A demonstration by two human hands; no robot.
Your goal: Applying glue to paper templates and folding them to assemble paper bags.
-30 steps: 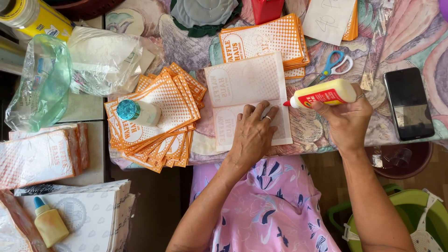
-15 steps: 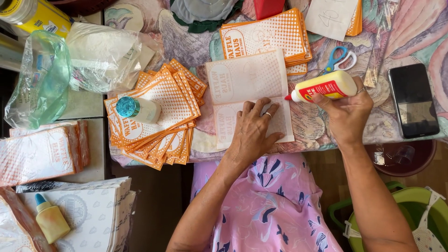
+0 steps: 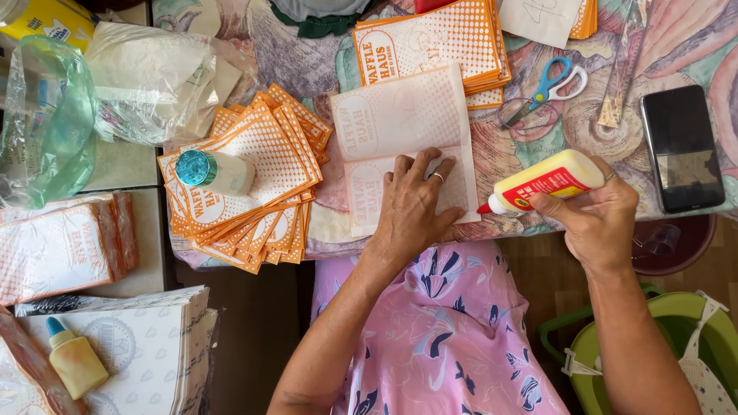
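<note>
My left hand (image 3: 415, 204) lies flat, fingers spread, on the lower half of a folded white-and-orange paper sheet (image 3: 400, 115) at the table's near edge. My right hand (image 3: 596, 219) grips a yellow glue bottle (image 3: 550, 180) with a red label, tilted so its red tip points left at the sheet's right edge. A fanned pile of orange-and-white paper bags (image 3: 261, 154) lies left of the sheet, with a small white bottle with a teal cap (image 3: 211, 170) resting on it. Another stack of the same bags (image 3: 430, 42) sits behind the sheet.
Blue-handled scissors (image 3: 550, 84) and a black phone (image 3: 680, 146) lie at the right on the patterned tablecloth (image 3: 307, 42). Clear and green plastic bags (image 3: 92, 84) sit at the left, above wrapped bundles (image 3: 58, 250), a paper stack (image 3: 131, 346) and a second glue bottle (image 3: 73, 361). A green basin (image 3: 669, 330) stands below right.
My right hand has brought the glue bottle down and toward me, its tip now at the sheet's lower right edge. My left hand has stayed pressed on the sheet.
</note>
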